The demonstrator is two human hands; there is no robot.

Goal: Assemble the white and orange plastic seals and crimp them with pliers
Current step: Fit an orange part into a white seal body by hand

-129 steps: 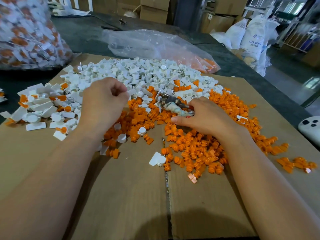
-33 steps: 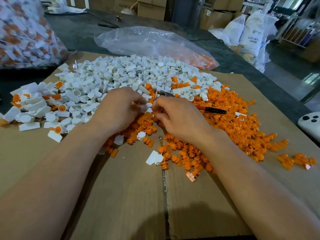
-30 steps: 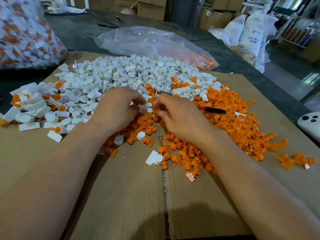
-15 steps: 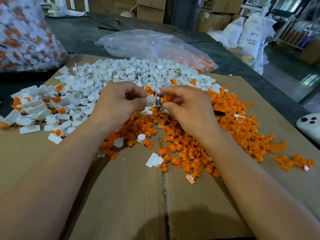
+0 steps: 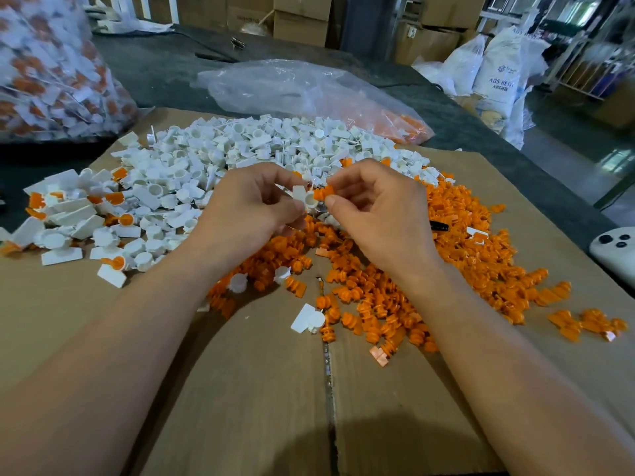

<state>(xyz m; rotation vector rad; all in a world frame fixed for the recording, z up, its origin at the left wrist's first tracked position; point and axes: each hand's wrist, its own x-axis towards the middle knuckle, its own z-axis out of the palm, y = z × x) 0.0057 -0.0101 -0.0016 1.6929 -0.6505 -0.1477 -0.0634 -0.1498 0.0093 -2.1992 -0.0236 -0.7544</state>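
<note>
Parts are meeting between the two hands, just above the near edge of the heaps. I am watching the left hand [image 5: 247, 207] pinching one white seal body [image 5: 304, 198], a small cup with a flat tag; that grip is clamping on the piece between thumb and fingertips. The right hand [image 5: 378, 214] is pinching one orange insert [image 5: 324, 192], a short ribbed plug, and its grip is clamping on that. Whether the two pieces are touching or only just beside each other, I cannot tell.

Counting is giving me one white piece and one orange piece in the hands. One pair of pliers [image 5: 439, 226] is lying on the orange heap under the right hand, with only a dark handle tip and a bit of metal showing. The white heap [image 5: 257, 146] on the far left and the orange heap [image 5: 464, 242] on the right are holding too many to count. Several finished seals [image 5: 120, 219], white with an orange cap, are lying at the left.

Everything is resting on a flattened cardboard sheet [image 5: 257, 389] covering a dark tabletop [image 5: 154, 73]. One clear plastic bag [image 5: 292, 87] is lying at the far side, and another bag [image 5: 44, 73] stuffed with white and orange seals is sitting far left. A white device [image 5: 615, 250] is poking in at the right edge. White sacks [image 5: 494, 73] and cardboard boxes [image 5: 299, 15] are standing in the room beyond.
</note>
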